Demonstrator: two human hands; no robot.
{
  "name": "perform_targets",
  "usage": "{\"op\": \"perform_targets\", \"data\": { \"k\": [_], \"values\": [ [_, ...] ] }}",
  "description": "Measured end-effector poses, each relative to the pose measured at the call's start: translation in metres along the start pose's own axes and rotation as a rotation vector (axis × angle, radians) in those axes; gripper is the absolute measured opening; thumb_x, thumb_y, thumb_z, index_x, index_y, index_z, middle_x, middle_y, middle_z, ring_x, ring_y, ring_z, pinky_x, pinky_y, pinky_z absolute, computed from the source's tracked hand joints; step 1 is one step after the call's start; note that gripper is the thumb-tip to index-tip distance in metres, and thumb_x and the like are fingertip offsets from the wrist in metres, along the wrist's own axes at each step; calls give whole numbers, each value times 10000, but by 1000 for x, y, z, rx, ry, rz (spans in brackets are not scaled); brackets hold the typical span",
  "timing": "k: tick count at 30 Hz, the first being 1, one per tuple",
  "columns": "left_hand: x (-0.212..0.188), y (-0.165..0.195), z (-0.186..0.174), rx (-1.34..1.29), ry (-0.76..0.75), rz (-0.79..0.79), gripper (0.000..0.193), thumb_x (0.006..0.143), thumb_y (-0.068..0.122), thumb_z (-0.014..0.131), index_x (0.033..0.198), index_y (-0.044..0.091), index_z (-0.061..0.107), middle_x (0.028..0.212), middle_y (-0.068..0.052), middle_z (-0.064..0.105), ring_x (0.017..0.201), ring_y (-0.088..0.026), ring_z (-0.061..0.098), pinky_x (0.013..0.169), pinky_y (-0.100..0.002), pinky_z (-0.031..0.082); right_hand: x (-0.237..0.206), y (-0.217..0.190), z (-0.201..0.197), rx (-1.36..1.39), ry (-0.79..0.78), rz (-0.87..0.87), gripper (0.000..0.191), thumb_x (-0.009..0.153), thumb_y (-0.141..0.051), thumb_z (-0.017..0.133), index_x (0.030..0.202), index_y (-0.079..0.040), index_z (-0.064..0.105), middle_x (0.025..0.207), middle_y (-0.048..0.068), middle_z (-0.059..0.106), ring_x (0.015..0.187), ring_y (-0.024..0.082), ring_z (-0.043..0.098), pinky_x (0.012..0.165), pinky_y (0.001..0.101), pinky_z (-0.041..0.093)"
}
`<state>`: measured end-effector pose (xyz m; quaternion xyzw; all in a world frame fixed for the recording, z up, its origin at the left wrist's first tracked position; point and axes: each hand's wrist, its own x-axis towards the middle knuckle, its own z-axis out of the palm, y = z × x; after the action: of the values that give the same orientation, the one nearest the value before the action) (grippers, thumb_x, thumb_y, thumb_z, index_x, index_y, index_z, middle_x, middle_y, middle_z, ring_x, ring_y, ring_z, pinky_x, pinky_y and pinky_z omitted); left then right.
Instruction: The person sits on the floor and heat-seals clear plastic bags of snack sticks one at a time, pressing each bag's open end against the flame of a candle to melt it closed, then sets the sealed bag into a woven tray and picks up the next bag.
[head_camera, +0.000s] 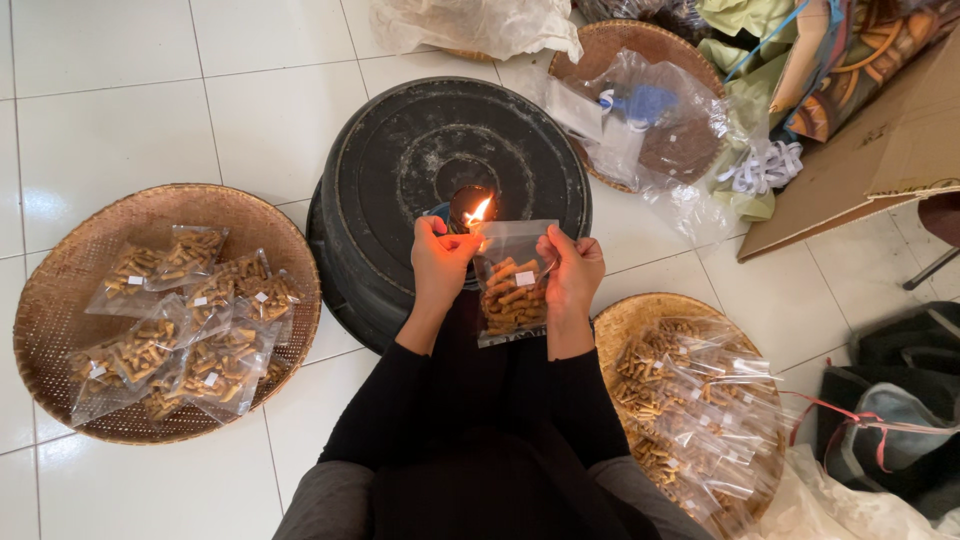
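**Me:** Both hands are up over the black tub. My left hand (440, 262) is pinched shut on the top left corner of a small clear snack bag (513, 285). My right hand (572, 272) is pinched shut on the top right corner of the same bag.

**Helper:** Where is the bag?

**Me:** It hangs between my two hands, just in front of the upside-down black tub (440, 150). It has brown stick snacks inside and a little white sticker on it. The top edge of the bag is right beside a small candle flame (479, 210). The flame sits on the near edge of the tub. I cannot tell if the bag touches the flame.

**Helper:** What is around the tub?

**Me:** To the left of the tub lies a round woven tray (60, 300) on the white tile floor. It holds a pile of filled snack bags (190, 330). To the right of the tub, close to my right arm, is another woven tray (625, 320). It has more bags of snacks (700, 400) in a loose heap. Behind the tub, to the right, a third woven tray (640, 40) holds clear plastic wrap (680, 130). A brown cardboard sheet (860, 160) lies farther to the right of that.
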<state>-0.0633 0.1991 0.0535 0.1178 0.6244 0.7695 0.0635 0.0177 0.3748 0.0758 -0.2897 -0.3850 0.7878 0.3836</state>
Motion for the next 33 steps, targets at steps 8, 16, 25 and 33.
{"op": "perform_targets", "data": {
  "k": [8, 16, 25, 33],
  "values": [
    [1, -11, 10, -154, -51, -4, 430, 923, 16, 747, 1043, 51, 336, 851, -155, 767, 809, -163, 754, 769, -249, 569, 4, -5, -6, 9, 12, -16, 449, 812, 88, 807, 781, -123, 411, 735, 131, 691, 640, 223, 731, 615, 348, 647],
    [-4, -10, 7, -167, -35, 2, 429, 920, 9, 751, 1037, 52, 341, 848, -166, 760, 791, -155, 737, 748, -240, 558, 4, -5, -5, 0, -2, -22, 451, 822, 91, 812, 787, -118, 413, 732, 124, 676, 645, 229, 732, 596, 333, 642],
    [-6, -6, -5, -293, 0, -118, 413, 917, 10, 731, 1050, 48, 342, 869, -194, 749, 796, -168, 739, 756, -266, 597, 2, -3, 5, -42, -28, 0, 438, 809, 63, 815, 794, -109, 412, 774, 146, 702, 660, 227, 736, 590, 321, 642],
    [-7, 3, -17, -362, 29, -179, 416, 901, -7, 716, 1064, 49, 338, 915, -227, 753, 825, -197, 757, 777, -301, 617, -5, 0, 19, -50, -67, 6, 445, 817, 62, 813, 814, -110, 403, 793, 169, 719, 665, 219, 734, 604, 326, 648]
  ]
}}
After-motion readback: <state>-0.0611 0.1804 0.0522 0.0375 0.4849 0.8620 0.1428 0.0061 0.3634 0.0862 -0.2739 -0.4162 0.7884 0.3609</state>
